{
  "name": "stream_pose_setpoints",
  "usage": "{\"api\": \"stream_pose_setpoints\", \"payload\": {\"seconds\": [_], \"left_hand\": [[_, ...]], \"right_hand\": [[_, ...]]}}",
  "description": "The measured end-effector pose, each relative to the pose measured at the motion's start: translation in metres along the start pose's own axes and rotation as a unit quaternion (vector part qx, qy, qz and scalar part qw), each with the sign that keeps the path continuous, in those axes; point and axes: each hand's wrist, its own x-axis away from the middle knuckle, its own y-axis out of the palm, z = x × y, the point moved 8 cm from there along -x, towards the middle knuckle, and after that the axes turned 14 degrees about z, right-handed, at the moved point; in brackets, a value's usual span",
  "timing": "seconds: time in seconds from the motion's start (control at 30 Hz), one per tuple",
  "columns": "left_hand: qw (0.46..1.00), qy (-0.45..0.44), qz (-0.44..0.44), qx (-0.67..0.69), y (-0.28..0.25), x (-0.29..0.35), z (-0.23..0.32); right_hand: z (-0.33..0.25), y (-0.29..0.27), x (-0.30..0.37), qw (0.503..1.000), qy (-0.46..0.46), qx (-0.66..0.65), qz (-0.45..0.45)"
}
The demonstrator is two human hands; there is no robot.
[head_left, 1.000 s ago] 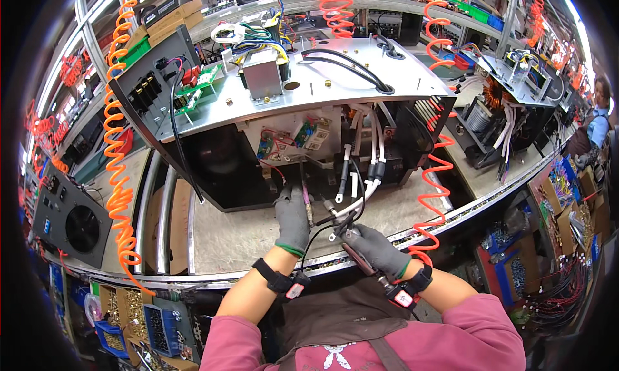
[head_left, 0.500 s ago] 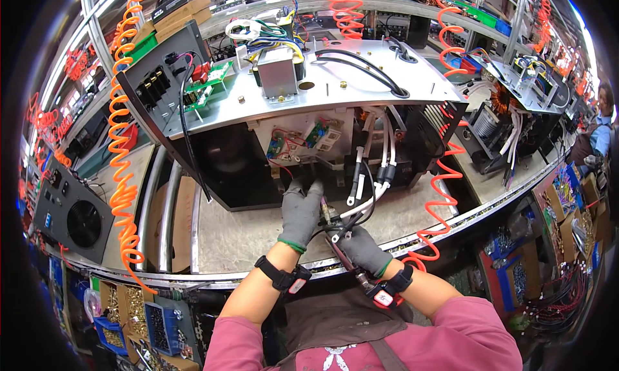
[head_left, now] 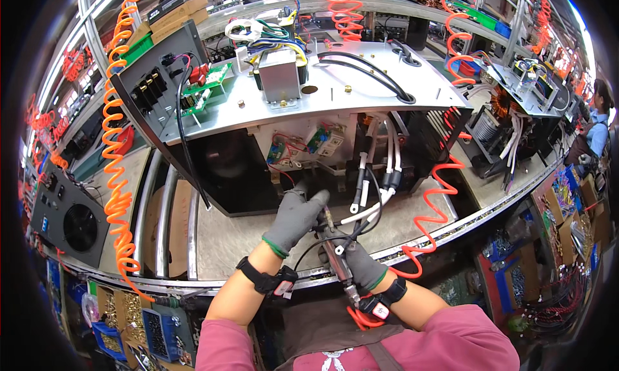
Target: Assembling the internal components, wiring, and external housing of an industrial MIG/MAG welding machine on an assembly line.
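Note:
My right hand, in a grey glove, is wrapped round an air screwdriver. The tool slants up and left toward the cabinet's lower front edge. My left hand, gloved too, is beside the tool's front end, with thumb and forefinger apart at the cabinet opening. Its other fingers are partly hidden. The black metal cabinet lies open toward me, with small green circuit boards inside. White cables with ring ends and a thin black cable hang out near my right hand.
On the cabinet's silver panel stand a transformer and bundled wires. Red coiled hoses hang at both sides. A second unit sits right, a fan panel left. Screw bins are below left. Another person is far right.
The screwdriver and my right hand have shifted slightly left and down, showing more of the tool. My left hand has tilted, its wrist moving left. The view has shifted a little.

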Motion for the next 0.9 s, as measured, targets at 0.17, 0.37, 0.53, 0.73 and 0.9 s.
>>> {"api": "stream_pose_setpoints", "payload": {"seconds": [0.17, 0.37, 0.53, 0.73, 0.9], "left_hand": [[0.994, -0.041, -0.095, -0.033, 0.004, 0.003, 0.014], [0.989, -0.051, -0.097, -0.094, -0.001, -0.008, 0.012], [0.984, -0.048, -0.109, -0.129, -0.002, -0.012, 0.008], [0.978, -0.009, -0.127, -0.163, 0.0, -0.016, 0.015], [0.964, -0.024, -0.146, -0.22, -0.001, -0.019, 0.016]], "right_hand": [[0.001, 0.011, 0.004, 0.998, -0.014, -0.051, 0.026], [-0.008, 0.021, 0.017, 0.993, -0.087, -0.085, -0.002], [-0.009, 0.029, 0.018, 0.999, -0.014, 0.029, 0.01], [-0.007, 0.043, 0.024, 0.995, 0.06, 0.052, 0.064], [-0.002, 0.05, 0.023, 0.994, 0.094, 0.018, 0.056]]}}
